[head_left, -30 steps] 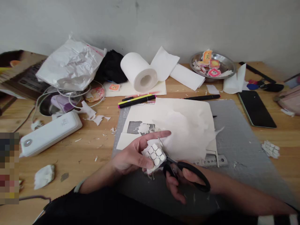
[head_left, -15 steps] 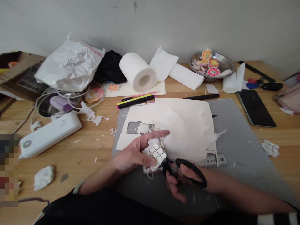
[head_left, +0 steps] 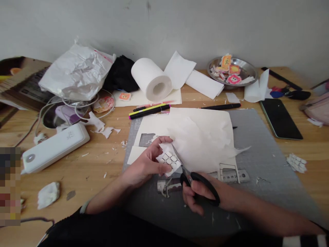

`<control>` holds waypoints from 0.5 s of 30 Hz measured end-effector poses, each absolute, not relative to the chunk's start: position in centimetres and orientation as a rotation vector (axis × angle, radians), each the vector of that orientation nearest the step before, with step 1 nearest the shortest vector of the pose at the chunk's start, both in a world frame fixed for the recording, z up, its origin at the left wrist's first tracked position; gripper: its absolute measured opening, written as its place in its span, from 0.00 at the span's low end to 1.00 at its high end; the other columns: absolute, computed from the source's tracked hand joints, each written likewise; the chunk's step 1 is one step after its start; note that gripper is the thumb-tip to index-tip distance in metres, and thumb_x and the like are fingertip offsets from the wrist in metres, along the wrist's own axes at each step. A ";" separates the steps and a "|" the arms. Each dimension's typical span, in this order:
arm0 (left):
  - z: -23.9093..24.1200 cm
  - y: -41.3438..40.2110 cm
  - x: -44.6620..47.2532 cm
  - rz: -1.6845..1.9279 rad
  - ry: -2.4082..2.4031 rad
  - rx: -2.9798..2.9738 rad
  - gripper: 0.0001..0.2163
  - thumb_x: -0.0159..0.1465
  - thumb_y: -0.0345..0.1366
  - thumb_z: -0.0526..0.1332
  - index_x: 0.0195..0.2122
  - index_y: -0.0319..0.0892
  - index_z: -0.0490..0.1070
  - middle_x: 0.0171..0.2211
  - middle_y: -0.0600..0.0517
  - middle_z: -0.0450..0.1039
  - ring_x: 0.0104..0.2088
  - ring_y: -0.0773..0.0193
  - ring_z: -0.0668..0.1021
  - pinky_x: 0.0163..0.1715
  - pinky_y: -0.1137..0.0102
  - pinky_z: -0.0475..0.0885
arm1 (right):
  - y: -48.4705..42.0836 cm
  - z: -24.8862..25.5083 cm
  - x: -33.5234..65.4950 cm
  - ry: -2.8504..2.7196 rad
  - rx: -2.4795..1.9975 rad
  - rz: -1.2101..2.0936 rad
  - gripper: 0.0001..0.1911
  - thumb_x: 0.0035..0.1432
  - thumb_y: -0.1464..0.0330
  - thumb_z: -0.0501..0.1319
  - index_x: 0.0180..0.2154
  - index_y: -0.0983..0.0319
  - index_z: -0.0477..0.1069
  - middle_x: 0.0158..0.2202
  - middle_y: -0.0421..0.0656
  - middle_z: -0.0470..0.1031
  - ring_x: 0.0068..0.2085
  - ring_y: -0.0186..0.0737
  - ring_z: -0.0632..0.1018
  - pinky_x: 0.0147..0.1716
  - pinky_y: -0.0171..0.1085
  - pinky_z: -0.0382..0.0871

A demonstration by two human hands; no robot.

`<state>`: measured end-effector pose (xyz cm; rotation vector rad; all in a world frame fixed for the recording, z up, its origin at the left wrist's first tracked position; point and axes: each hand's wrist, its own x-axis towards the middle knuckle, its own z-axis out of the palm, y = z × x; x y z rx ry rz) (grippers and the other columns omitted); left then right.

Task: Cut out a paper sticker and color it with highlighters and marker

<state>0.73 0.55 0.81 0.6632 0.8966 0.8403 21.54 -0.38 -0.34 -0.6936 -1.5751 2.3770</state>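
Between thumb and fingers, my left hand (head_left: pixel 151 159) pinches a small paper piece (head_left: pixel 170 161) with a black-lined cell pattern and white paper around it. My right hand (head_left: pixel 196 193) has its fingers through the black handles of a pair of scissors (head_left: pixel 205 185). The scissor blades point up and to the left, lying along the right edge of the patterned piece. Under both hands are a grey cutting mat (head_left: pixel 252 202) and a steel ruler (head_left: pixel 245 175). Torn white tissue (head_left: pixel 197 147) lies on a cream card sheet (head_left: pixel 205 115) just beyond.
Behind stand a paper roll (head_left: pixel 149 77) and a metal bowl (head_left: pixel 253 70) of coloured cutouts. Markers (head_left: pixel 149 111) lie at the mat's top edge. A phone (head_left: pixel 281 118) is on the right, a white power bank (head_left: pixel 55 147) on the left. Another patterned piece (head_left: pixel 296 163) lies far right.
My left hand has tilted the patterned piece and curled its index finger in. The scissors have shifted slightly left, and the tissue on the card has moved a little, uncovering more of the ruler.
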 end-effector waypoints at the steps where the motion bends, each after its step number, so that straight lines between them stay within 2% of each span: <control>1: 0.7 0.6 0.7 0.839 0.928 0.701 0.26 0.46 0.25 0.69 0.44 0.45 0.62 0.22 0.61 0.67 0.16 0.77 0.67 0.15 0.83 0.63 | -0.4 -0.4 21.5 -1.557 -0.702 2.375 0.28 0.58 0.44 0.46 0.28 0.62 0.59 0.18 0.37 0.64 0.21 0.30 0.65 0.28 0.33 0.61; 7: 0.7 0.5 1.8 0.984 0.944 0.640 0.22 0.50 0.33 0.68 0.42 0.45 0.58 0.31 0.57 0.69 0.22 0.72 0.71 0.17 0.79 0.67 | -0.8 -1.2 21.5 -1.357 -0.707 2.344 0.24 0.60 0.47 0.47 0.28 0.61 0.58 0.18 0.37 0.65 0.23 0.31 0.66 0.28 0.33 0.60; 11: 1.4 -0.7 3.4 1.008 0.939 0.399 0.15 0.59 0.42 0.60 0.42 0.41 0.59 0.30 0.52 0.69 0.27 0.66 0.73 0.26 0.72 0.70 | -0.8 -1.2 21.4 -1.337 -0.758 2.289 0.25 0.61 0.47 0.46 0.27 0.61 0.57 0.17 0.37 0.64 0.23 0.32 0.66 0.29 0.35 0.61; 13: 1.7 -1.5 3.9 0.929 0.930 0.383 0.15 0.60 0.47 0.58 0.39 0.39 0.61 0.28 0.50 0.69 0.28 0.65 0.73 0.29 0.70 0.70 | -0.8 -1.0 21.4 -1.413 -0.782 2.275 0.25 0.60 0.46 0.46 0.27 0.61 0.58 0.18 0.37 0.65 0.23 0.32 0.65 0.29 0.34 0.60; 15: 1.7 -2.0 4.2 0.917 0.983 0.418 0.17 0.59 0.49 0.60 0.38 0.39 0.63 0.29 0.51 0.68 0.28 0.65 0.71 0.28 0.71 0.68 | -0.7 -0.7 21.5 -1.496 -0.797 2.262 0.26 0.60 0.46 0.46 0.28 0.62 0.59 0.18 0.37 0.65 0.23 0.31 0.66 0.28 0.34 0.60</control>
